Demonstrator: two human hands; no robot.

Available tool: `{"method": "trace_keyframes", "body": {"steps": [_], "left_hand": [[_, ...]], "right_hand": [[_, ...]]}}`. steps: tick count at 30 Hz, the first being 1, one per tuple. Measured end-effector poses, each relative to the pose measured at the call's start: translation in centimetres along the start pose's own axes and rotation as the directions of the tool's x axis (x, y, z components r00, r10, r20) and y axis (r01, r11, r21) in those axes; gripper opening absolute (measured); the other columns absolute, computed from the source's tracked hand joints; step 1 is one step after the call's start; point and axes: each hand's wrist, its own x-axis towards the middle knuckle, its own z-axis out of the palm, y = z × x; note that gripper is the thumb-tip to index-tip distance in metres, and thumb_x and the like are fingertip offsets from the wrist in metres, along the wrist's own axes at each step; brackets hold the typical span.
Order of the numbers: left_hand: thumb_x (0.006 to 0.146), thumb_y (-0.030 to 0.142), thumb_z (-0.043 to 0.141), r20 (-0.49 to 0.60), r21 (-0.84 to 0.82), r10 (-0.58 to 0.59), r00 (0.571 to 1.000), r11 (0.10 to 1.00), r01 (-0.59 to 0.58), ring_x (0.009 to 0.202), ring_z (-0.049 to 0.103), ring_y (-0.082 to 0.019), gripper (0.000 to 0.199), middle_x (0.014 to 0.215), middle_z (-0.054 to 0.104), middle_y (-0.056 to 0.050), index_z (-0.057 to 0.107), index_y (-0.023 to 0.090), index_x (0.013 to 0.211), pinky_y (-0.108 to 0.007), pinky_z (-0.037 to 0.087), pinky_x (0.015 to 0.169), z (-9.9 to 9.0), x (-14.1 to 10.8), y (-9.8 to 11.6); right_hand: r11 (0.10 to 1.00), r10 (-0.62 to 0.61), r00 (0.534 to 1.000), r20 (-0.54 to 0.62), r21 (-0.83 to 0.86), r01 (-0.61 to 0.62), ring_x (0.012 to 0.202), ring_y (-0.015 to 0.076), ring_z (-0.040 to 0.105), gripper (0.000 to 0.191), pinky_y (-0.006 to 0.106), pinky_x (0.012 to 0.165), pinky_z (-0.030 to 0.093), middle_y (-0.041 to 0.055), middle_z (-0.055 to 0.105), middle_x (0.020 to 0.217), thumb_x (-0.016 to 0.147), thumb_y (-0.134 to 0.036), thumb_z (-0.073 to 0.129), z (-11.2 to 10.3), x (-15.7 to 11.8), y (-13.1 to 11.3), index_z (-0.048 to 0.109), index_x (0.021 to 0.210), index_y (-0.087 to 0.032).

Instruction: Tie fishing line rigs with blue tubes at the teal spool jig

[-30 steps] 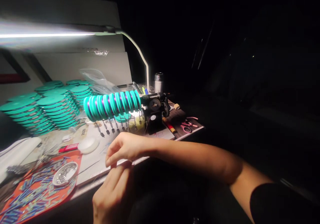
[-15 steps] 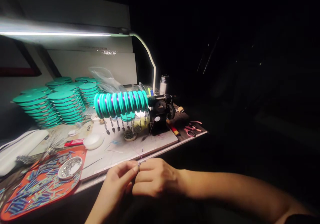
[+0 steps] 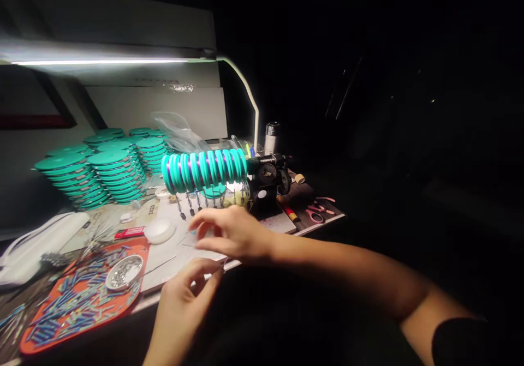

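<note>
My left hand (image 3: 188,295) is low, by the front edge of the white board (image 3: 164,270), with thumb and forefinger pinched on something too small to make out. Over the board, my right hand (image 3: 237,235) reaches leftward; its fingers are apart and nothing shows between them. Above it a row of turquoise spools (image 3: 204,169) sits on the shaft of a black winding device (image 3: 268,180). Small dark metal fittings (image 3: 183,213) hang beneath the spools. Thin blue pieces (image 3: 188,240) lie on the board near my right fingertips.
At the left, a red tray (image 3: 135,289) holds many small tubes and a white dish (image 3: 124,272). Stacks of turquoise spools (image 3: 117,164) stand behind. A round white lid (image 3: 159,231) lies mid-board; pink scissors (image 3: 315,216) lie right. A lamp (image 3: 123,61) hangs overhead.
My right hand has parted from my left, moved up over the board and opened. My left hand stays low, still pinched. The whole view has shifted slightly.
</note>
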Motion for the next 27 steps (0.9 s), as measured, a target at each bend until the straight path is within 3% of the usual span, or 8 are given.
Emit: {"method": "trace_keyframes", "body": {"steps": [1, 3, 5, 9, 17, 19, 22, 27], "left_hand": [[0.051, 0.015, 0.078, 0.063, -0.099, -0.132, 0.989, 0.986, 0.138, 0.052, 0.048, -0.010, 0.015, 0.058, 0.059, 0.002, 0.066, 0.017, 0.061, -0.018, 0.039, 0.047, 0.1, 0.1, 0.3], [0.049, 0.020, 0.079, 0.129, -0.200, -0.241, 0.962, 0.944, 0.263, 0.048, 0.045, -0.007, 0.018, 0.053, 0.054, 0.003, 0.063, 0.015, 0.057, -0.016, 0.036, 0.042, 0.2, 0.4, 0.5], [0.046, 0.019, 0.081, 0.178, -0.315, -0.314, 0.932, 0.880, 0.357, 0.044, 0.041, -0.003, 0.023, 0.051, 0.049, 0.006, 0.060, 0.014, 0.055, -0.013, 0.033, 0.039, 0.4, 0.4, 0.5], [0.039, 0.010, 0.083, 0.238, -0.464, -0.379, 0.894, 0.764, 0.447, 0.038, 0.033, 0.001, 0.031, 0.046, 0.041, 0.009, 0.056, 0.013, 0.053, -0.010, 0.030, 0.034, 0.8, 0.0, 0.5], [0.051, -0.002, 0.074, 0.262, -0.575, -0.374, 0.890, 0.680, 0.455, 0.038, 0.036, 0.000, 0.022, 0.048, 0.043, 0.007, 0.056, 0.011, 0.052, -0.009, 0.031, 0.033, 0.9, -0.2, 0.4], [0.053, -0.002, 0.072, 0.244, -0.574, -0.364, 0.899, 0.693, 0.437, 0.039, 0.038, 0.000, 0.019, 0.051, 0.046, 0.006, 0.058, 0.011, 0.053, -0.009, 0.031, 0.033, 1.0, -0.3, 0.3], [0.057, 0.005, 0.072, 0.206, -0.489, -0.327, 0.922, 0.782, 0.387, 0.045, 0.041, -0.002, 0.011, 0.063, 0.054, 0.001, 0.065, 0.010, 0.063, -0.010, 0.033, 0.037, 0.9, -0.2, 0.3], [0.057, 0.023, 0.076, 0.152, -0.021, -0.013, 0.988, 1.000, 0.017, 0.053, 0.041, -0.007, 0.014, 0.067, 0.049, 0.002, 0.064, 0.015, 0.054, -0.017, 0.033, 0.044, 0.4, 0.5, 0.1]], "right_hand": [[0.957, -0.191, 0.977, -0.091, -0.237, 0.165, 0.070, 0.0118, 0.056, 0.011, 0.024, 0.066, 0.044, 0.0027, 0.064, 0.082, 0.080, -0.013, 0.058, 0.0, -1.4, 0.3, 0.061, 0.091, -0.014], [0.637, -0.554, 0.832, 0.028, -0.629, 0.446, 0.058, 0.0126, 0.051, 0.015, 0.025, 0.054, 0.040, -0.0003, 0.058, 0.062, 0.085, -0.015, 0.050, 0.2, -4.0, 1.1, 0.062, 0.077, -0.016], [0.358, -0.724, 0.679, 0.123, -0.775, 0.521, 0.054, 0.0123, 0.046, 0.023, 0.026, 0.046, 0.034, -0.0006, 0.054, 0.059, 0.085, -0.015, 0.049, 0.8, -5.5, 1.9, 0.060, 0.065, -0.018], [0.286, -0.800, 0.592, 0.094, -0.808, 0.515, 0.055, 0.0119, 0.043, 0.027, 0.027, 0.043, 0.032, -0.0004, 0.052, 0.059, 0.081, -0.011, 0.053, 2.2, -5.9, 2.6, 0.057, 0.055, -0.019], [0.314, -0.781, 0.620, 0.071, -0.814, 0.489, 0.050, 0.0114, 0.040, 0.024, 0.028, 0.041, 0.030, -0.0001, 0.054, 0.057, 0.084, -0.017, 0.055, 2.4, -5.9, 2.8, 0.060, 0.060, -0.019], [0.502, -0.691, 0.723, 0.008, -0.714, 0.488, 0.050, 0.0116, 0.043, 0.024, 0.027, 0.043, 0.032, -0.0006, 0.054, 0.055, 0.085, -0.019, 0.054, 2.8, -5.9, 3.5, 0.059, 0.061, -0.019], [0.931, -0.301, 0.927, -0.223, -0.278, 0.236, 0.060, 0.0121, 0.054, 0.026, 0.025, 0.054, 0.042, 0.0018, 0.061, 0.065, 0.089, -0.032, 0.050, 4.0, -6.2, 4.5, 0.061, 0.071, -0.016], [0.998, -0.040, 0.975, -0.217, 0.037, 0.049, 0.054, 0.0088, 0.058, 0.026, 0.016, 0.049, 0.043, 0.0002, 0.063, 0.061, 0.086, -0.026, 0.055, 5.3, -8.3, 3.4, 0.062, 0.067, -0.010]]}}
